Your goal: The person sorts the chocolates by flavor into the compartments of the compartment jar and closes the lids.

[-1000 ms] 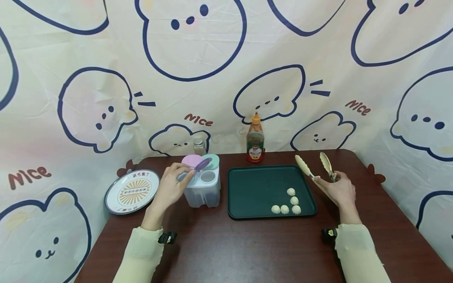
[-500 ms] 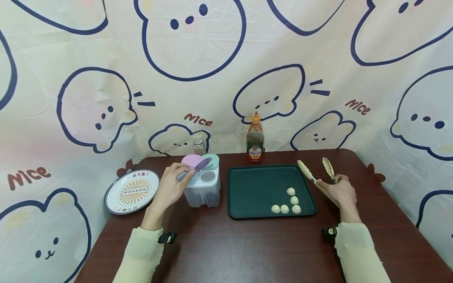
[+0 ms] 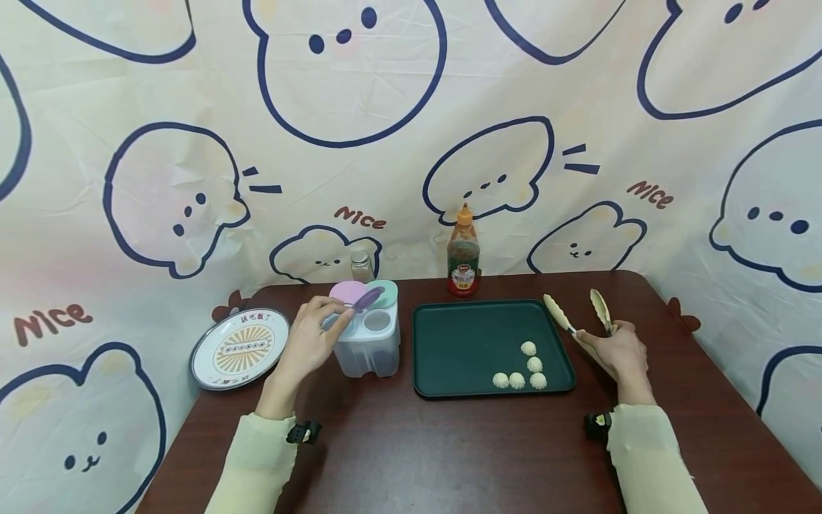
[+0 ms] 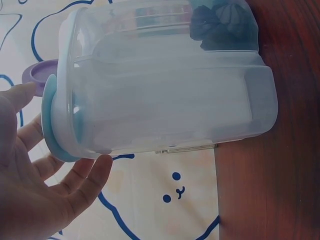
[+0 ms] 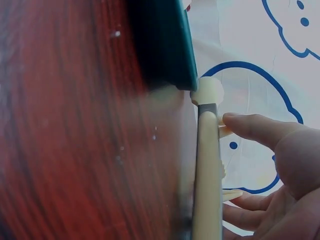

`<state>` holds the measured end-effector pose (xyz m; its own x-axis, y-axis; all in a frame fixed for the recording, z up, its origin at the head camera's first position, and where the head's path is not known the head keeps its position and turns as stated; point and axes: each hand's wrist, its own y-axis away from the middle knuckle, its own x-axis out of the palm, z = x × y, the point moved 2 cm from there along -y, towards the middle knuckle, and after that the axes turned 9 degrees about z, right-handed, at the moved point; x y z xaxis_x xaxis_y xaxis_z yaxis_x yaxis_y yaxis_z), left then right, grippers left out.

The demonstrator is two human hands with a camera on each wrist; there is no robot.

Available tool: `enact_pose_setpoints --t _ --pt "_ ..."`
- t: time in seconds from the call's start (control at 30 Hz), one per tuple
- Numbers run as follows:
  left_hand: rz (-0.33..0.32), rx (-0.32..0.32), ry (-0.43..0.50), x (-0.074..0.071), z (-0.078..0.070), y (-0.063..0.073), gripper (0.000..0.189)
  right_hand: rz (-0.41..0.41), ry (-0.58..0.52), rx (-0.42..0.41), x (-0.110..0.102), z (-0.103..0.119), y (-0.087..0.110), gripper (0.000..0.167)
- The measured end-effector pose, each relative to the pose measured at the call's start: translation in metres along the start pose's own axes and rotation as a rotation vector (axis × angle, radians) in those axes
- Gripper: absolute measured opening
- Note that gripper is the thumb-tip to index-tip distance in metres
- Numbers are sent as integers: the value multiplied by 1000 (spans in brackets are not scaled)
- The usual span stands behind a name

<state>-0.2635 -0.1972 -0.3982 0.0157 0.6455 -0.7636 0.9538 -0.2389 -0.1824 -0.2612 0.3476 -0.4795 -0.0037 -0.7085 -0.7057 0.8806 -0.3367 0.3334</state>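
My left hand (image 3: 313,337) pinches the edge of a raised purple lid (image 3: 369,298) on a clear, compartmented storage box (image 3: 367,353) with a white top. One round opening (image 3: 377,320) of the box is uncovered. Through its wall in the left wrist view, dark pleated shapes (image 4: 220,22) show in one compartment. At the right, my right hand (image 3: 618,351) holds cream-tipped tongs (image 3: 557,313), their arms spread apart, beside a dark green tray (image 3: 462,343). Several small white pleated buns (image 3: 534,365) lie in an L-shape near the tray's front right corner.
A white patterned plate (image 3: 240,350) is to the left of the box. Behind the box stands a small glass shaker (image 3: 361,265), and a sauce bottle (image 3: 464,257) with an orange cap is behind the tray. A cartoon-print cloth (image 3: 398,185) hangs along the table's back.
My right hand and the tongs have shifted slightly to the right, with the tong tips coming a little nearer. The left hand and purple lid stay in place.
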Motion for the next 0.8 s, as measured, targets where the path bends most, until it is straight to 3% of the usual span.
enact_pose_setpoints --t 0.4,0.8 --pt "6 -11 -1 0 -1 1 49 17 -35 -35 1 -3 -2 110" --pt "11 -18 0 0 -1 1 49 -112 -39 -210 -7 7 6 86"
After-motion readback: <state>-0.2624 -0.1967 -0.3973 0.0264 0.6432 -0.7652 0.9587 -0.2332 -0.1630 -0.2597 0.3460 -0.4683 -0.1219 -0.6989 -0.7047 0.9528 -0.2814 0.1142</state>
